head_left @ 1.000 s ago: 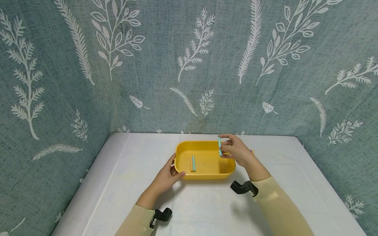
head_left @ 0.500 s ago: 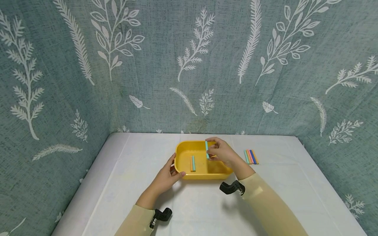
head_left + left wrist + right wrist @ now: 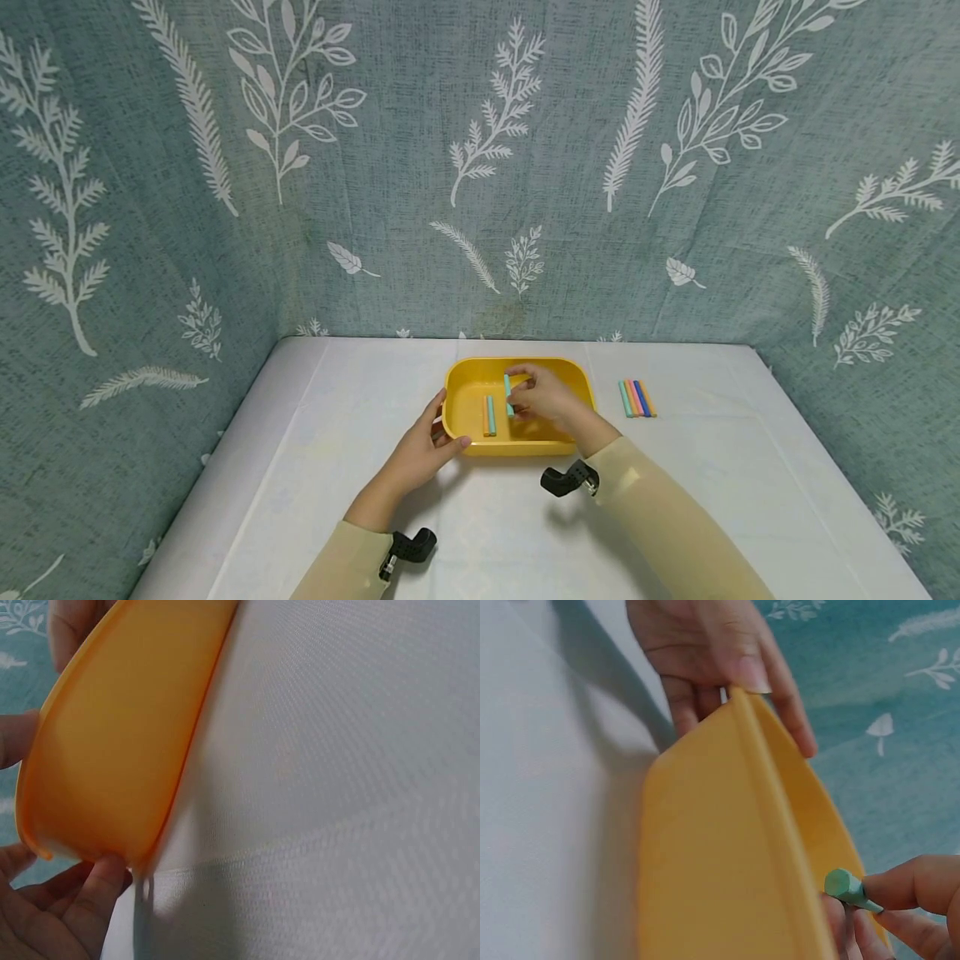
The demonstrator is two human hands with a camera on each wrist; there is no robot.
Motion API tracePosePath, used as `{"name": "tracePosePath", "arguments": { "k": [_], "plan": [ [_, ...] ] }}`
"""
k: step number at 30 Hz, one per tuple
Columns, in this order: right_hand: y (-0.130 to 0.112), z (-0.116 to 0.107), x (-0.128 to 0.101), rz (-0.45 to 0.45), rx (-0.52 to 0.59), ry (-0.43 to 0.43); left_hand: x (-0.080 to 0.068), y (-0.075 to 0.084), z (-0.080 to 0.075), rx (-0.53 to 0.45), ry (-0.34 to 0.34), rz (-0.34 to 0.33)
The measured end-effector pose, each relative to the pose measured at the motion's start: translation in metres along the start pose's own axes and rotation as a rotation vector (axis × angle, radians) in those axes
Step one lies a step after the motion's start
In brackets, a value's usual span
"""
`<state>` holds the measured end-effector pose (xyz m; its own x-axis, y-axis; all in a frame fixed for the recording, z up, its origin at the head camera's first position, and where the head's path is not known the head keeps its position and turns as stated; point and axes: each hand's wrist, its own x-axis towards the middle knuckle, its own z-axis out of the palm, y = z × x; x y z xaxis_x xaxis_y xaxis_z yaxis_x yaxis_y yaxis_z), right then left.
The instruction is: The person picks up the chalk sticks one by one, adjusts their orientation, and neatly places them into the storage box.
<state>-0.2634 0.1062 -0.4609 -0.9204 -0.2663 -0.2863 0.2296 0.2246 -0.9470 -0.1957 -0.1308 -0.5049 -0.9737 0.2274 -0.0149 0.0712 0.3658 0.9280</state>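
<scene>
Pinching a green chalk (image 3: pixel 508 395), the right hand (image 3: pixel 543 398) has moved left, deeper over the tray (image 3: pixel 577 379), beside two chalks (image 3: pixel 489 415) lying inside. Left hand (image 3: pixel 423 446) grips the tray's left rim, thumb curled over it; four chalks (image 3: pixel 637 398) lie right of the tray.

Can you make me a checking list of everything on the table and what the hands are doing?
Surface: white table covered with a cloth.
Job's things: yellow tray with an orange stick and a green stick lying side by side inside; a second green stick is pinched over the tray.
Clutter: row of coloured sticks on the table, right of the tray.
Grippers: left hand grips the tray's near left corner; right hand pinches the second green stick.
Cables: nothing seen.
Surroundings: teal leaf-print cloth behind and at both sides.
</scene>
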Motion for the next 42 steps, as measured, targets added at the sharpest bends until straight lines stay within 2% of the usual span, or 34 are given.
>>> {"name": "tracePosePath", "arguments": {
  "k": [8,22,33,42],
  "plan": [
    [0.009,0.01,0.009,0.076,-0.048,0.046,0.0,0.001,0.0,0.005,0.002,-0.007],
    [0.016,0.023,0.014,0.141,-0.16,0.103,0.0,0.002,0.0,-0.016,-0.002,-0.007],
    [0.018,0.028,0.017,0.105,-0.275,0.118,-0.001,-0.001,0.0,-0.018,0.003,-0.006],
    [0.019,0.029,0.017,0.093,-0.322,0.124,0.0,-0.002,0.0,-0.021,0.005,0.001]
  ]
}}
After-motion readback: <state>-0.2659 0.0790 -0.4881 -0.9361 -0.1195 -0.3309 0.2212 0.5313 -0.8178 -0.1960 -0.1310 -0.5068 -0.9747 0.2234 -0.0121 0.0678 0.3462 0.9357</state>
